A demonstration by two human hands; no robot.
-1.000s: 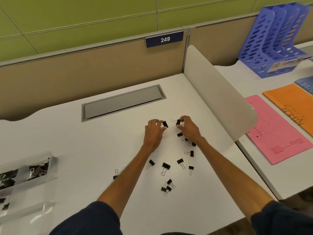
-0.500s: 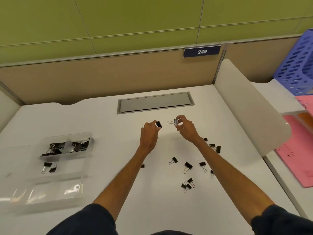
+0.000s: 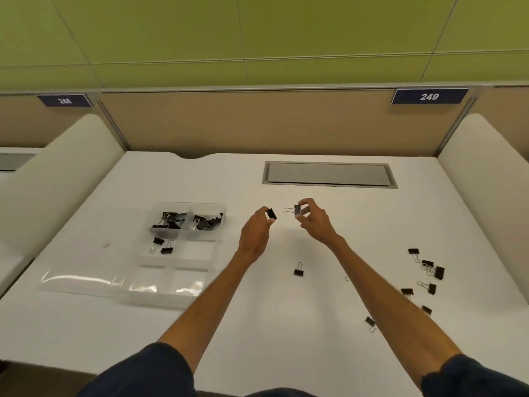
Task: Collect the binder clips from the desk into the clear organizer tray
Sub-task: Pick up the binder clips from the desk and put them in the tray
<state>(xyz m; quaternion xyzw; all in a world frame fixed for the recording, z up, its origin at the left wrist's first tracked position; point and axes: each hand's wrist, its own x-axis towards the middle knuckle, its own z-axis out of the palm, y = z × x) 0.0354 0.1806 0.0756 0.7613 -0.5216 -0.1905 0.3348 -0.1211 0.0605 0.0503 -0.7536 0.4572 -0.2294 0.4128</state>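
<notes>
My left hand (image 3: 255, 235) pinches a black binder clip (image 3: 270, 214) above the white desk, just right of the clear organizer tray (image 3: 200, 259). My right hand (image 3: 313, 222) pinches a second binder clip (image 3: 297, 209) whose wire handles point left. The tray's two far compartments hold several black clips (image 3: 171, 220), and two more clips (image 3: 161, 246) lie in a compartment nearer me. One loose clip (image 3: 298, 271) lies on the desk between my forearms. Several loose clips (image 3: 429, 272) are scattered to the right of my right forearm.
A grey cable hatch (image 3: 329, 174) is set into the desk behind my hands. Cream side dividers (image 3: 54, 179) stand at the desk's left and right (image 3: 486, 179) edges. A tan partition with the number plate 249 (image 3: 429, 96) closes the back. A clear lid (image 3: 80, 279) lies left of the tray.
The view has swung left, bringing the tray closer to the middle. Both hands, each holding a clip lifted off the desk, have moved left toward the tray.
</notes>
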